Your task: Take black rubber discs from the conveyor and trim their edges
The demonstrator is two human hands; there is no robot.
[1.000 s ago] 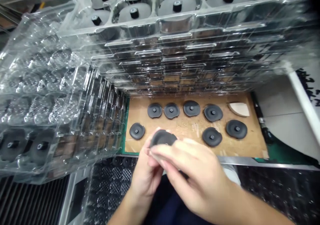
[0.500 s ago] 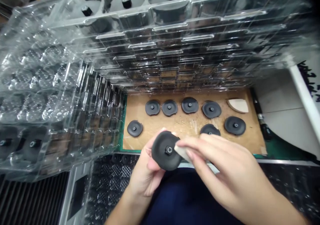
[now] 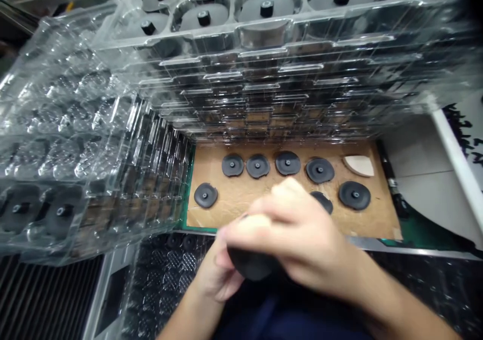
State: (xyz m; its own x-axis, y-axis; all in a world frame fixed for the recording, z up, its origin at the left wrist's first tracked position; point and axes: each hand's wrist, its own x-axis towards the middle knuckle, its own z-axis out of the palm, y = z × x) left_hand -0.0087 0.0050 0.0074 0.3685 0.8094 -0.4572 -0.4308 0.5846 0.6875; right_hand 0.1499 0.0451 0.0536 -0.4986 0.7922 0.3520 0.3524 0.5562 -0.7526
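Black disc (image 3: 253, 265) gripped in the left hand (image 3: 215, 272), just off the near edge of the cardboard (image 3: 236, 196), right hand (image 3: 302, 234) curled over it, can't tell what that one's holding. Seven other discs (image 3: 354, 195) on the cardboard.

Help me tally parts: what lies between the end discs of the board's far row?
Two more black discs on the brown board, in the head view.
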